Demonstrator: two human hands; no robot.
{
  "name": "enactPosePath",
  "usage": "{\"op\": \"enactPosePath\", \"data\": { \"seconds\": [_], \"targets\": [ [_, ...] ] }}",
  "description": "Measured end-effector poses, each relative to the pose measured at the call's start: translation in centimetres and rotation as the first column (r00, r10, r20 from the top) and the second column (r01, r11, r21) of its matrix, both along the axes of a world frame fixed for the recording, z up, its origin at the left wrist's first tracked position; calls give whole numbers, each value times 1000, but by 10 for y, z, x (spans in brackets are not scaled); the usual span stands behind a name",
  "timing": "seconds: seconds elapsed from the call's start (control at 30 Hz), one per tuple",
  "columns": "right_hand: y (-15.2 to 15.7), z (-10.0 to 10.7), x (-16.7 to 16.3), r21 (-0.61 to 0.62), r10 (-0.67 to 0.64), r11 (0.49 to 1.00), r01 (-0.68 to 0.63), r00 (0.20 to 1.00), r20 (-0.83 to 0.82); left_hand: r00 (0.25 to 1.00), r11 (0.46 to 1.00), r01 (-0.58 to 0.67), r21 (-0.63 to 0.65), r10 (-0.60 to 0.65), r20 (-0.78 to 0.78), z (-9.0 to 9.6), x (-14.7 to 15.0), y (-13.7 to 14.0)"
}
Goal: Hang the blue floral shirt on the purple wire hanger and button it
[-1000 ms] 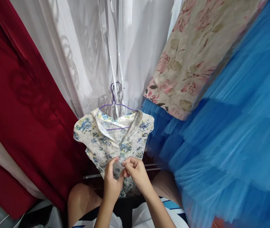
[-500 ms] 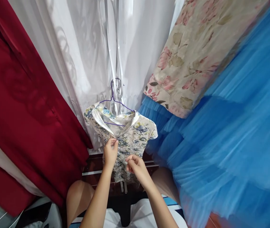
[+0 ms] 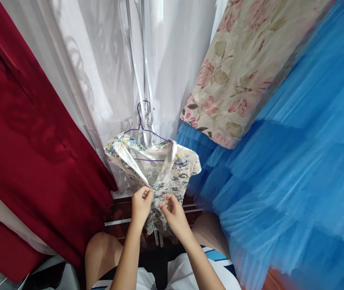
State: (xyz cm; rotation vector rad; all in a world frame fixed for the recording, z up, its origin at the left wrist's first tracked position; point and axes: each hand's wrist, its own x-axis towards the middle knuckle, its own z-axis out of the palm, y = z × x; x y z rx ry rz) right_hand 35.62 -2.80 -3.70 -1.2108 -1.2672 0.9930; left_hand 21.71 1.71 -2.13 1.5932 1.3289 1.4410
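Note:
A short-sleeved floral blouse (image 3: 184,165), cream with blue and yellow print, hangs on a thin purple hanger (image 3: 140,117) in front of me. My left hand (image 3: 141,203) pinches the blouse's front edge at the bottom of its V-neck, pulling the neckline taut. Just to the right, my right hand (image 3: 173,211) hovers close to the blouse front. Its thumb and index finger are curved and apart, with nothing visible between them. Both hands hide part of the lower front of the blouse.
Dark red cloth (image 3: 39,133) hangs on the left, white drapery (image 3: 93,80) with long ribbons (image 3: 144,60) behind. A beige floral garment (image 3: 229,80) and a layered blue tulle skirt (image 3: 268,181) fill the right. My knees (image 3: 102,249) flank the blouse.
My left hand has drawn the neckline edge slightly down and towards me. The fingers of my right hand have spread from a closed pinch, and the hand has come slightly higher.

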Motion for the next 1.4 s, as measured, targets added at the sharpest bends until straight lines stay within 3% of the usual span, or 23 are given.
{"op": "enactPosePath", "data": {
  "seconds": [0.17,0.27,0.37,0.47,0.53,0.63,0.73,0.83,0.97,1.07,1.17,1.23,1.3,1.4],
  "targets": [
    [-5,19,-7,176,-47,984,34,996,73,962,977,198,-77,-179,204,27,18,-61],
    [-12,28,-10,277,-77,959,56,995,63,921,972,210,-109,-159,356,42,29,-72],
    [-16,29,-10,305,-95,950,72,994,62,867,978,161,-130,-77,493,65,32,-61],
    [-15,25,-7,311,-99,948,71,992,75,841,993,99,-60,-52,539,105,29,-38],
    [-12,24,-4,318,-102,946,69,991,91,864,997,80,13,-76,498,138,26,-20],
    [-6,25,3,325,-102,944,63,989,107,873,985,151,79,-170,458,182,19,6],
    [-2,22,11,332,-88,943,41,987,130,842,977,176,119,-212,496,209,12,28],
    [-2,11,18,305,-60,952,9,986,158,839,980,134,147,-191,510,214,4,40],
    [1,15,23,288,-52,958,12,990,131,915,974,78,214,-155,373,198,-1,36],
    [11,51,20,324,-49,945,30,998,49,988,925,-31,379,-29,150,184,0,24],
    [33,105,8,369,103,924,-102,995,15,978,809,-122,576,198,-70,179,1,15],
    [51,140,-2,415,202,895,-164,978,-48,952,769,-71,635,242,-187,181,0,12],
    [69,165,-13,460,253,865,-198,966,-60,936,773,30,634,200,-288,184,-2,11],
    [86,183,-24,505,233,848,-164,969,-78,907,771,134,623,159,-391,187,-10,12]
  ]
}}
